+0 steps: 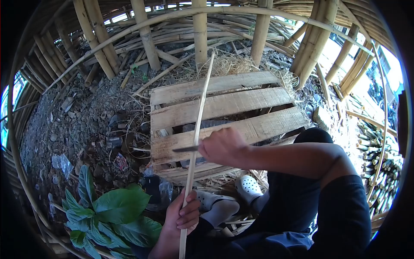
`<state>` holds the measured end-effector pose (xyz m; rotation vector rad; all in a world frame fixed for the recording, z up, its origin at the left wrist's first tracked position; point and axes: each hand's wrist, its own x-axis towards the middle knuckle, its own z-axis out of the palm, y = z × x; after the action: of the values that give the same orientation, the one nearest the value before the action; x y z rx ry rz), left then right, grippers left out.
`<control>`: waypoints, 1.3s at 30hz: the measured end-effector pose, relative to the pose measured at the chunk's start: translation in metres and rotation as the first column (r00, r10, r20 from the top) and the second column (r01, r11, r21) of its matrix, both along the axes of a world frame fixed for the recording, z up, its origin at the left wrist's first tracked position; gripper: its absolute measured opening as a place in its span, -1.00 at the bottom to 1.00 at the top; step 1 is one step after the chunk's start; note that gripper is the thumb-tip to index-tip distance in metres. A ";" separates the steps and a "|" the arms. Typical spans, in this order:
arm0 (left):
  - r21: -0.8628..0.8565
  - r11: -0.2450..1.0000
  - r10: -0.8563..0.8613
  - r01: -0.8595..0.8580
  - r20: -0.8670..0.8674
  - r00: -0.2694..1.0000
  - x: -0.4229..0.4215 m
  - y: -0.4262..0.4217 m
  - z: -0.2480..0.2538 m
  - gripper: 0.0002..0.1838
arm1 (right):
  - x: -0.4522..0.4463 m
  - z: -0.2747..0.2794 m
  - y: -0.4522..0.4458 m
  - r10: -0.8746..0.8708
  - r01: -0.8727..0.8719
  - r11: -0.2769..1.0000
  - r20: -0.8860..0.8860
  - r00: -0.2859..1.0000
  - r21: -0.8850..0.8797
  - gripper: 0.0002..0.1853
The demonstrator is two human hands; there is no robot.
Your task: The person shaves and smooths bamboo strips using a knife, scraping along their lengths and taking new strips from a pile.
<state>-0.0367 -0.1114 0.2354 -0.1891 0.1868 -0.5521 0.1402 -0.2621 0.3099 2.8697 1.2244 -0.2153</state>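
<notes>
A long pale bamboo strip (pixel 200 108) runs from the bottom edge up across a wooden pallet (pixel 250 103). Near its lower end, my left hand (pixel 184 213) is closed around the strip. My right hand (pixel 224 146) is closed on a knife, its handle hidden in the fist. The dark knife blade (pixel 184 149) points left and lies across the strip, about halfway along it; whether it cuts into the strip I cannot tell.
A leafy green plant (pixel 118 205) grows at lower left. Bamboo posts (pixel 199 34) and a curved bamboo rail stand behind the pallet. Cut bamboo pieces (pixel 379 168) are stacked at right. My feet in white clogs (pixel 249 189) rest below the pallet. Stony soil (pixel 82 116) lies left.
</notes>
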 end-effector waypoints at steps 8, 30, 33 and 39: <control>0.104 0.994 -0.026 0.029 -0.024 0.999 -0.012 0.009 0.003 -0.66 | 0.026 -0.002 -0.003 -0.143 0.142 0.989 0.006 0.990 0.030 -0.44; 0.343 0.935 -0.062 0.090 -0.092 0.994 -0.017 0.011 0.008 -0.64 | 0.050 0.008 -0.011 -0.149 0.152 0.982 0.031 0.988 -0.113 -0.45; 0.217 0.974 -0.050 0.059 -0.050 0.998 -0.020 0.010 0.001 -0.65 | 0.019 -0.003 -0.013 0.186 -0.185 0.981 0.018 0.982 -0.055 -0.45; 0.289 0.956 -0.028 0.061 -0.118 0.993 -0.010 0.011 -0.003 -0.64 | 0.024 -0.014 -0.013 0.040 -0.042 0.999 0.076 0.996 0.016 -0.46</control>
<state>-0.0467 -0.1002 0.2323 0.0721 0.3807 -0.5520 0.1639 -0.2756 0.2955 2.8355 1.2764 -0.0945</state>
